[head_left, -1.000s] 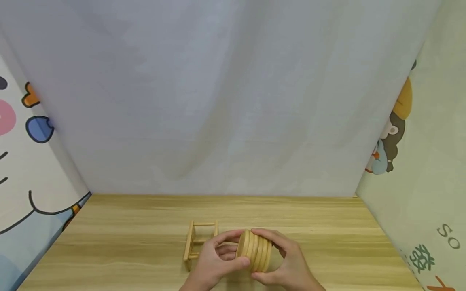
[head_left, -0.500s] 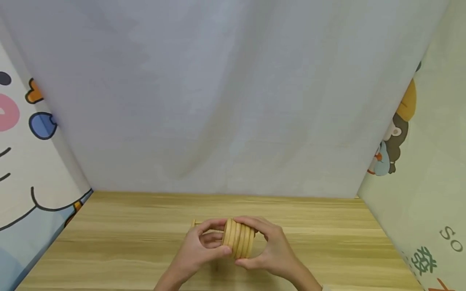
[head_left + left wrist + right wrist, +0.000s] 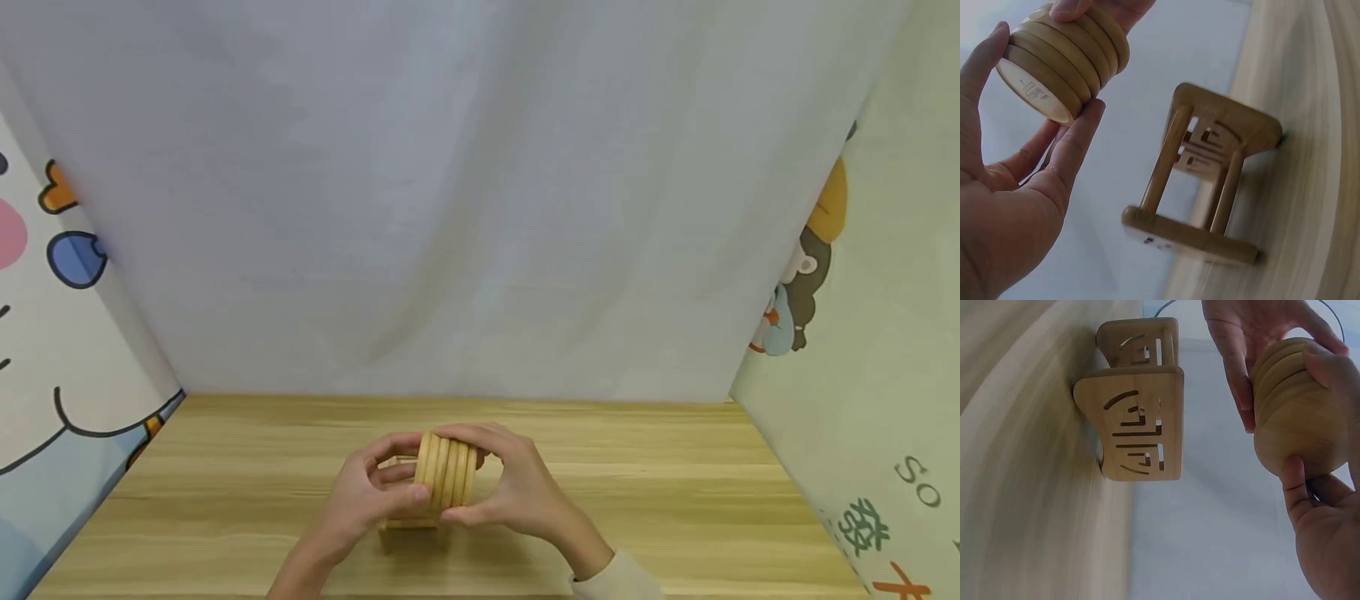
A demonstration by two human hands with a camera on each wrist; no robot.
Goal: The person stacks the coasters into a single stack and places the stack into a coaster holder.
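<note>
Both hands hold a stack of round wooden coasters (image 3: pixel 446 471) on its side, raised above the table. My left hand (image 3: pixel 363 492) grips the left end, thumb in front and fingers behind. The right hand (image 3: pixel 517 483) pinches the other end between thumb and fingers. A pale face with small print shows on the end coaster (image 3: pixel 1035 90) in the left wrist view. Below the stack stands a wooden coaster holder (image 3: pixel 1141 425) with cut-out side panels joined by round rods; in the head view the hands and coasters hide most of the holder (image 3: pixel 411 523).
The wood-grain table (image 3: pixel 675 500) extends on both sides of the hands. A pale grey curtain (image 3: pixel 465 208) hangs at the back. Printed cartoon panels close off the left side (image 3: pixel 67 350) and the right side (image 3: pixel 847 400).
Both hands have carried the coaster stack leftward and slightly away from the person, from right of the holder to over it. The grip on the stack looks much the same.
</note>
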